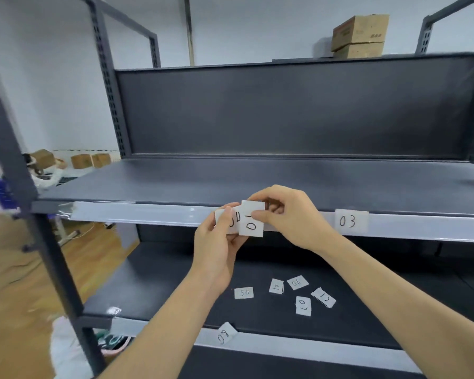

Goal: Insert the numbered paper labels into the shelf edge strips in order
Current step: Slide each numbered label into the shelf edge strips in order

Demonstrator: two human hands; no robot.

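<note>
both hands work in front of the upper shelf edge strip, just left of the label 03 already seated in it. the right hand pinches a sideways label showing a one and a zero; the left hand grips a second label, its number partly hidden. the step looks like sorting which paper goes in first. next, the label likely needs turning upright and its edge sliding into the strip left of 03. more loose labels lie on the lower shelf.
</note>
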